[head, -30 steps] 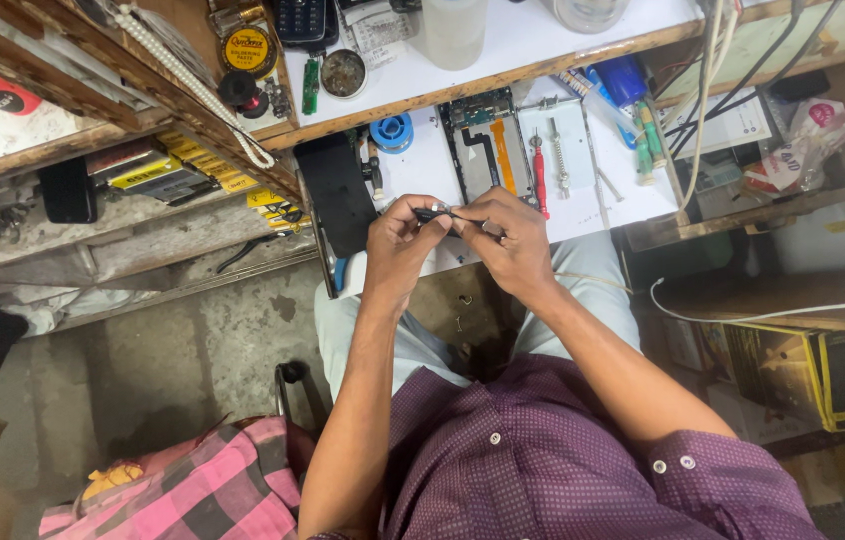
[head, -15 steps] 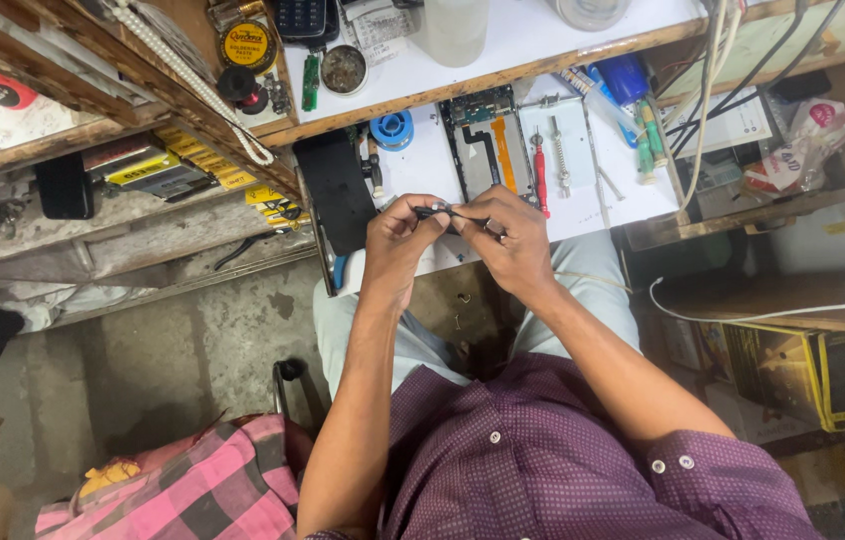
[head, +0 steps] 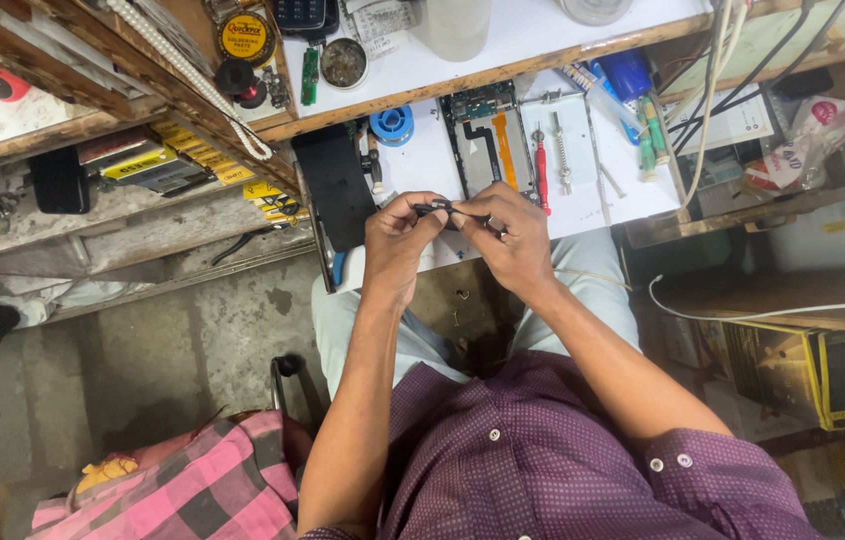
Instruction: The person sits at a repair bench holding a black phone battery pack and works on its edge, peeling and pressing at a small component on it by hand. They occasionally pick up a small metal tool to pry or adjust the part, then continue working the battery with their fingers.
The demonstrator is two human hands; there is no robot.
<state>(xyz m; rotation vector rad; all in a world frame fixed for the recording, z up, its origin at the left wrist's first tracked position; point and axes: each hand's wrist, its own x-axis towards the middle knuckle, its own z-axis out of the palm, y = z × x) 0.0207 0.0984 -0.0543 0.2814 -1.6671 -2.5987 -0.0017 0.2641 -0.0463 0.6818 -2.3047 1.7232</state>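
- Little has moved since the earlier frames: both hands stay raised together over the near edge of the bench, pinching the same small dark part; only the view has drifted slightly.
- White work surface of the bench [head: 413, 160], with a wooden-edged shelf above it, carries the clutter; the hands hover just in front of its near edge, above the person's lap.
- Purple dotted shirt [head: 543, 470] fills the lower view; both bare forearms run up from it and converge toward the bench.
- Black rectangular slab [head: 335, 185] lies flat just left of the hands.
- Opened phone chassis with an orange flex strip [head: 491, 145] lies beyond the hands, long axis running away from the person.
- Left hand [head: 395, 240]: wrist bent, fingers curled inward, thumb and forefinger closed narrowly on the left end of the part.
- Right hand [head: 513, 235]: knuckles up, fingers folded, fingertips closed on the right end of the same part.
- Red-handled screwdriver [head: 542, 170] lies beside the chassis, parallel to it.
- Blue spool of solder wire [head: 392, 125] sits beyond the left hand.
- Small thin black part [head: 448, 209]: held between the two pinches, bridging the gap between the fingertips; long axis runs roughly left to right, level. Its finer shape is too small to tell.
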